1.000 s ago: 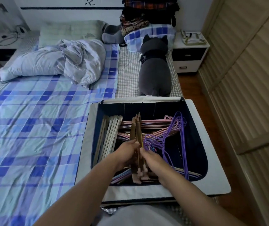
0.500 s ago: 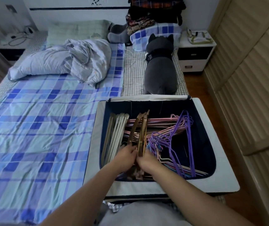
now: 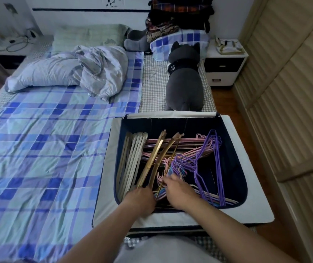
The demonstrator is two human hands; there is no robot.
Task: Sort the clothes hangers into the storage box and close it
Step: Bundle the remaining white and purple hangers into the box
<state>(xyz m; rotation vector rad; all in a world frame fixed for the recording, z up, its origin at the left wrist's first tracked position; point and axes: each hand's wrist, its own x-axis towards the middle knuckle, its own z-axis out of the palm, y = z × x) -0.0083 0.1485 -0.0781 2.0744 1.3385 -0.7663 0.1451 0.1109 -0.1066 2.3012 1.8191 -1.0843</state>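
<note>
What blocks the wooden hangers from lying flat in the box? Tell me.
The pink hangers do: the wooden hangers, gripped by the left hand, lean tilted across that pile inside the box. The white hangers crowd the left wall, and the right hand rests among the wires beside them.

Setting: home bedroom. Evidence: double bed [image 3: 47, 149] under a blue plaid sheet; crumpled duvet [image 3: 72, 71] and green pillow [image 3: 89, 35] at its head; grey plush toy [image 3: 185, 80] lying on it; white nightstand [image 3: 226, 61] on either side; slatted wooden wardrobe doors [image 3: 288, 92] along the right wall; folded clothes pile [image 3: 178, 14] stacked by the headboard.
</note>
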